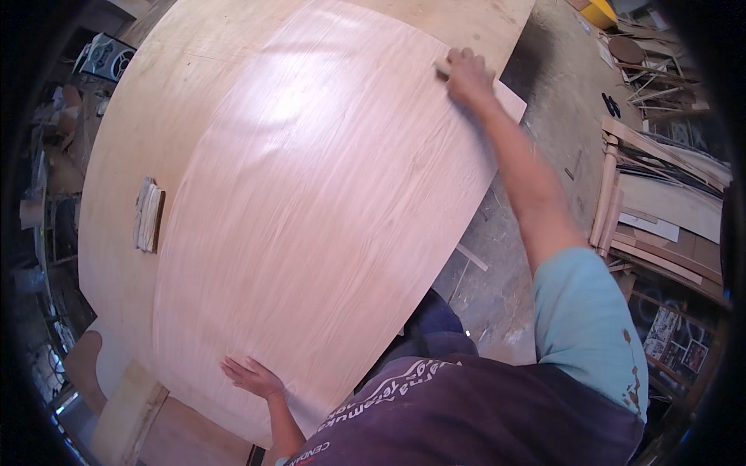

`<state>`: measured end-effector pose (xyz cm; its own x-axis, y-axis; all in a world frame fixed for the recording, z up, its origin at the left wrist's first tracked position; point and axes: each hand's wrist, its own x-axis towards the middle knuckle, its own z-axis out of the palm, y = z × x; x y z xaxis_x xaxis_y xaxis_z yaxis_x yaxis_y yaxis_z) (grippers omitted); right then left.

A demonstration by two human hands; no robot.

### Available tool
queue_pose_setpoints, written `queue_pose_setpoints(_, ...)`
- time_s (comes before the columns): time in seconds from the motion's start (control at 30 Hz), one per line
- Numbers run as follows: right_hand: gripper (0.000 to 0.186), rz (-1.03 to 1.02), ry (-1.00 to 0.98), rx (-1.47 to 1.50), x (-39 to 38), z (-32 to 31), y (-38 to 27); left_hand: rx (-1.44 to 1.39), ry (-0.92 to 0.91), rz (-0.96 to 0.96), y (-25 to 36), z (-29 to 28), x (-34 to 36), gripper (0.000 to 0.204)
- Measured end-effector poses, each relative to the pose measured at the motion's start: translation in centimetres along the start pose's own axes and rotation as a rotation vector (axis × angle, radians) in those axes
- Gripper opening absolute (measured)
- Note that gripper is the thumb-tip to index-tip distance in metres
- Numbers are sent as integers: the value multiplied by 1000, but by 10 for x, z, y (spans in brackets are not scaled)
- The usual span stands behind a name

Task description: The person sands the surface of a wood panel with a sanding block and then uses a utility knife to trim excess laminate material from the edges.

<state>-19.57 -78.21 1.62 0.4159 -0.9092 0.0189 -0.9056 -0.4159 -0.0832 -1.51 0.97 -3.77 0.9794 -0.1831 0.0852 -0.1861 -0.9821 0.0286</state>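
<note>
A pale wood-grain veneer sheet [311, 233] is laid over a larger plywood panel [148, 101], with its sheen broken by shallow ripples toward the far end. Its curved-looking left edge is kept well inside the plywood, so that a broad bare strip is left there, interrupted only by a folded, layered bundle [148, 216] set just beside the sheet. At the right, the sheet's far corner is carried past the plywood's visible edge, and its long right edge is bordered by the grey floor [505, 225].

Near that corner, a small pale block [442, 67] is gripped in the right hand [470, 76], the fingers being closed around it at the sheet's far edge; whether the block is pressed down cannot be told. The left hand [252, 378] is placed palm down on the sheet's near left part, its fingers slightly spread and nothing held.

Open floor is left between the right edge and the stacked boards [660, 206], marked by a thin wooden strip [472, 257]. The near side is occupied by the person's torso, and a plank [128, 419] is seen beyond the lower left edge.
</note>
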Motion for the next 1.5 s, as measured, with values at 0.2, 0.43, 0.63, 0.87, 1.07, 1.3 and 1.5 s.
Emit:
queue_pose_setpoints(0.2,41,84,145,67,58,-7,54,-41,17,41,6,6,7,68)
queue_pose_setpoints(0.43,44,-845,-369,265,-257,2,-180,-1,18,16,1,8,0,68)
queue_pose_setpoints(0.63,43,-191,38,120,-44,10,-61,-28,5,21,0,4,0,68)
queue_pose_setpoints(0.87,46,-251,157,4,-107,12,-54,-8,-30,28,7,-4,0,70)
queue_pose_setpoints(1.07,42,-772,-331,256,-465,15,-219,-29,-7,28,8,-3,1,72)
queue_pose_setpoints(1.3,32,-283,-50,-89,-310,3,-141,-5,21,36,12,-1,1,71)
queue_pose_setpoints(1.5,48,77,-28,28,-76,-6,0,0,-7,-10,4,1,0,71)
